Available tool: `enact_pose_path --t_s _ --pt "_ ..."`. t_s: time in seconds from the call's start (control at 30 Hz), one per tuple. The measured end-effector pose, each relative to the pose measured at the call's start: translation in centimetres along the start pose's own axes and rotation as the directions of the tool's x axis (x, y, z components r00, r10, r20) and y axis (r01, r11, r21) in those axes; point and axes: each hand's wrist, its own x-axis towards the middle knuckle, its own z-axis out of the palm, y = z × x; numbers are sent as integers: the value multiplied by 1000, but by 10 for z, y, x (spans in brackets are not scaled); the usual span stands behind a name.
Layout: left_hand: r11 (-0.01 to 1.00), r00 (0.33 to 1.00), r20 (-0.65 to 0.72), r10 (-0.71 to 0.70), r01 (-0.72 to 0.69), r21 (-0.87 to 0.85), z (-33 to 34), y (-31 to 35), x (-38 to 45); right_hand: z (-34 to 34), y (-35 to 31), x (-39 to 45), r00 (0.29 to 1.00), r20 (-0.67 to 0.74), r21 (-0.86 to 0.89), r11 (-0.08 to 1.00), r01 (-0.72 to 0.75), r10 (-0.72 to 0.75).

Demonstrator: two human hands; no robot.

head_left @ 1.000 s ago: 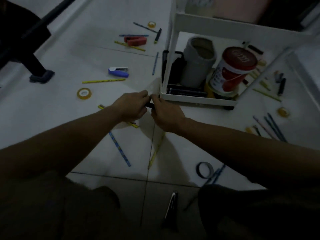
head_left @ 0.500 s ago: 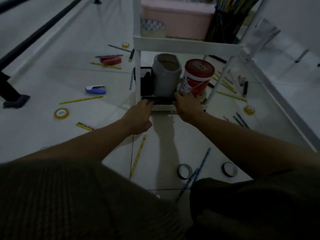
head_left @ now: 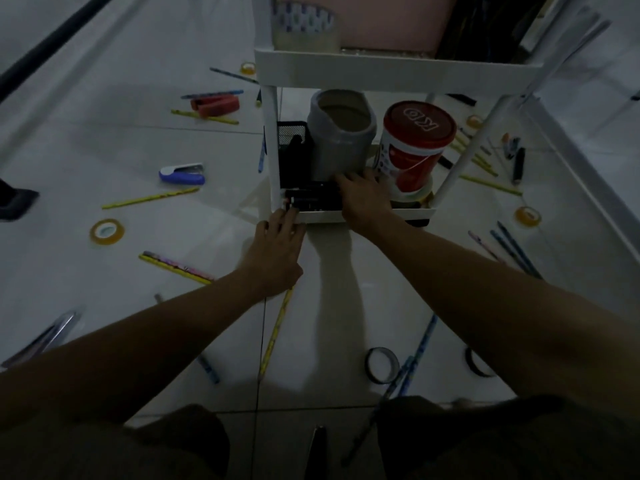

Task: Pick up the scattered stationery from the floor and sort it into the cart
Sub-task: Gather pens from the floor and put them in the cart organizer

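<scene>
The white cart's lower shelf (head_left: 322, 216) holds a row of black markers (head_left: 311, 200) along its front, a black mesh holder (head_left: 292, 147), a grey container (head_left: 341, 140) and a red-lidded tub (head_left: 414, 147). My left hand (head_left: 278, 247) reaches to the shelf's front left corner, straight fingertips touching the rim and the markers' ends. Over the markers lies my right hand (head_left: 363, 199), fingers spread flat on them. Scattered on the floor are a blue stapler (head_left: 181, 174), a red stapler (head_left: 214, 105), yellow pencils (head_left: 150, 198) and tape rolls (head_left: 106, 231).
The cart's upper shelf (head_left: 398, 72) carries a clear tape roll (head_left: 304, 26) and a pink box (head_left: 367, 19). A yellow pencil (head_left: 275, 334) lies between my arms. Black tape rings (head_left: 382, 364) and blue pens (head_left: 512, 247) lie to the right.
Both hands carried a black marker from the floor up to the cart's lower shelf and set it among the other markers. My view has moved closer to the cart.
</scene>
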Motion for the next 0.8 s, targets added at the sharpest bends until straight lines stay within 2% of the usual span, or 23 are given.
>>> enact_pose_path --t_s 0.17,0.33,0.6,0.8 --pt "1000 1000 31 2 -2 24 3 2 0 12 3 -1 995 67 -1 997 71 -71" --pt "1000 1000 11 -15 15 27 -3 5 2 10 3 -8 997 67 -139 989 55 -46" --pt "999 1000 -13 -13 14 33 -9 3 4 8 -10 -10 969 244 -29 998 53 -44" --pt "999 1000 -24 -9 10 39 -8 2 5 12 -15 -13 988 146 -81 995 56 -44"
